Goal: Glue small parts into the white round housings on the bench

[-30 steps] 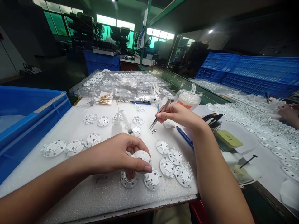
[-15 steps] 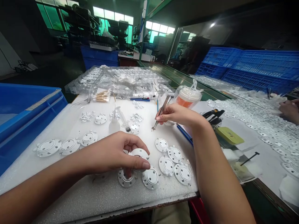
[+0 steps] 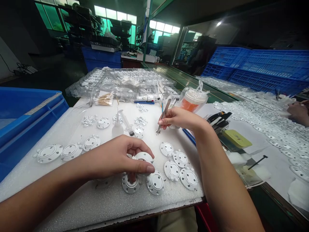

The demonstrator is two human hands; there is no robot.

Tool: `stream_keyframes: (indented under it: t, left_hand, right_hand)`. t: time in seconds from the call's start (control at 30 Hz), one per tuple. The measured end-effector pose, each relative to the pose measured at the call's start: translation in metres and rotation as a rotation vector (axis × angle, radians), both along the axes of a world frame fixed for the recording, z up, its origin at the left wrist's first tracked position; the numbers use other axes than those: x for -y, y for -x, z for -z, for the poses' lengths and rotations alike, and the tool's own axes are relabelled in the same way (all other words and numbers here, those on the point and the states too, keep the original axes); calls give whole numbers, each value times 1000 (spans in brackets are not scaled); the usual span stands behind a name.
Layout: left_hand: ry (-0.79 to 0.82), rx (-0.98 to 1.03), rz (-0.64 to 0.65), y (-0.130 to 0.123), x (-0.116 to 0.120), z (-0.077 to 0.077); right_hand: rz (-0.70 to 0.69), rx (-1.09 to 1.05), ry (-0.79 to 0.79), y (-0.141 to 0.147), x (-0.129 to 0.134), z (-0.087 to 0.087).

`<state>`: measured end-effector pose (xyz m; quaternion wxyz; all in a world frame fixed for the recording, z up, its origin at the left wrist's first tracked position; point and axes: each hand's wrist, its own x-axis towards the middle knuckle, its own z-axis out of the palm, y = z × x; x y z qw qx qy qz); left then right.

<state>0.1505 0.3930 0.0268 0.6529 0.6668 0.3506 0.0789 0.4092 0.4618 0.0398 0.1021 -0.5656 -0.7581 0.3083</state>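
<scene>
My left hand (image 3: pixel 129 158) is closed around a round white plastic part (image 3: pixel 144 157), held tilted just above the foam sheet (image 3: pixel 79 199). Tweezers (image 3: pixel 164 115) are pinched in my right hand (image 3: pixel 170 118), points down at a small heap of tiny metallic bits (image 3: pixel 158 132). What the tips grip is too small to make out. White discs with dark holes lie around: one disc (image 3: pixel 155 182) beside my left hand, another disc (image 3: pixel 189 178) to the right. A syringe (image 3: pixel 126 123) and a small squeeze bottle (image 3: pixel 117 129) stand beyond my left hand.
A blue bin (image 3: pixel 31 119) stands at the left. Cotton swabs (image 3: pixel 104 98), clear trays (image 3: pixel 120 79) and a bagged cup (image 3: pixel 193 99) are at the back. On the right are a yellow box (image 3: pixel 237 138), pliers (image 3: pixel 220 120), many white parts and another person's hand (image 3: pixel 299 111).
My right hand has shifted slightly left, and the tweezers stand more upright over the tiny bits. My left hand still holds the white part in nearly the same place.
</scene>
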Motion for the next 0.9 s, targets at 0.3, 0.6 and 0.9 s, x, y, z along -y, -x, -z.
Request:
stream_keyframes:
  t: [0.3,0.6,0.9]
  left_hand:
    - [-3,-3,-11,0,0,-1]
    - [-9,10,-19,1,0,1]
    - [-22,-2,-16,1,0,0]
  right_hand:
    - [-45,-38,12,1,1,1]
    - [-39,-38,23,5,2,2]
    - [-29,-38,19,6,3,0]
